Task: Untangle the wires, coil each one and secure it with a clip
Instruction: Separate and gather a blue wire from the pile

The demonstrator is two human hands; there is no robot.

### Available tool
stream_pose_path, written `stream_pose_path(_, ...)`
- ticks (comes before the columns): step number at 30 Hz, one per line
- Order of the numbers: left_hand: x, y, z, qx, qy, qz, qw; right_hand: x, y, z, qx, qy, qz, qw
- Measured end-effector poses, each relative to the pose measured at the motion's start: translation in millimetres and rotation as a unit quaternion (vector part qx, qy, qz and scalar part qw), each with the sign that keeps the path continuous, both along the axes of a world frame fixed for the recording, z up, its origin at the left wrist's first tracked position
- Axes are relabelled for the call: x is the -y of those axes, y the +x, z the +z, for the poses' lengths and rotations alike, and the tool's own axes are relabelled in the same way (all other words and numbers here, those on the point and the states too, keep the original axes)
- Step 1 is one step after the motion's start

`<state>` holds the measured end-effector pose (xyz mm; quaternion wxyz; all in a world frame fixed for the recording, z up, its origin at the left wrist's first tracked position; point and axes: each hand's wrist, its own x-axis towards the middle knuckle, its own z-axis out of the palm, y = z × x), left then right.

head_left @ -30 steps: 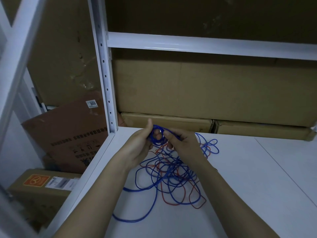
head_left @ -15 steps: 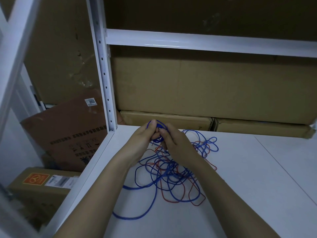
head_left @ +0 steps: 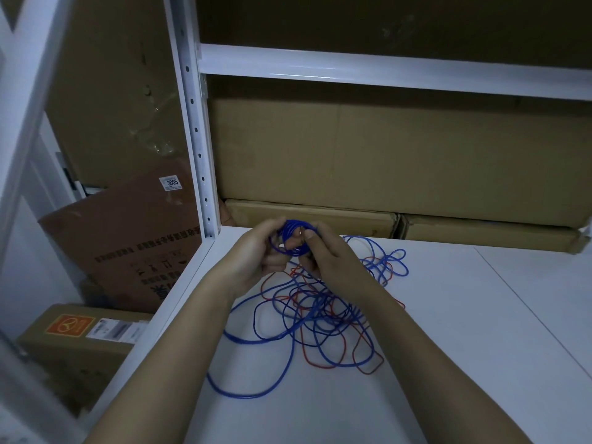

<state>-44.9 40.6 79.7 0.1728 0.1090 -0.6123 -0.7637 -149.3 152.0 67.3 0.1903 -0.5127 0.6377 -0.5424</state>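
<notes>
Together, left hand (head_left: 256, 254) and right hand (head_left: 333, 261) fingers curl around a round blue wire coil (head_left: 293, 240).

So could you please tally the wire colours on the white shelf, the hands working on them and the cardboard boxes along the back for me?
Wire colours: 2, blue wire and red wire
Hands: 2, left hand and right hand, both holding the blue coil
Cardboard boxes along the back: 3
Total: 7

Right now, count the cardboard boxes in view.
5. One big box behind the shelf, two flat boxes under it, a leaning box and a low box at left. More may be hidden.
</notes>
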Motion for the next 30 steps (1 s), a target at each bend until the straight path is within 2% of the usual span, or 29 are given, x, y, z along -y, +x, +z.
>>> stream_pose_path(3,1,1,-1,-0.001,0.034,-0.023,0.999,0,1,-2,0.010,-0.005,-0.002,1.000)
stream_pose_path(6,1,5,0,-0.023,0.051,-0.061,0.997,1,4,0,0.056,-0.026,0.006,0.998)
stream_pose_path(10,-5,6,-1,-0.028,-0.012,-0.029,0.999,4,3,0,0.079,-0.054,0.028,0.995)
stream_pose_path(17,-5,-5,-8,-0.016,-0.053,0.039,0.998,9,-2,-9,0.008,-0.026,0.031,0.999)
stream_pose_path(21,-1,-4,-6,-0.042,0.013,0.022,0.999,7,-12,-10,0.013,-0.036,0.039,0.998)
stream_pose_path(24,2,-4,-1,-0.060,0.081,0.028,0.995,6,-22,-17,0.016,-0.054,-0.001,0.998)
stream_pose_path(27,7,-7,1,-0.075,0.149,0.074,0.983,6,-29,-30,-0.051,-0.035,-0.057,0.996)
stream_pose_path(30,15,-8,-3,-0.088,0.203,0.098,0.970,5,-30,-37,-0.134,-0.005,-0.063,0.989)
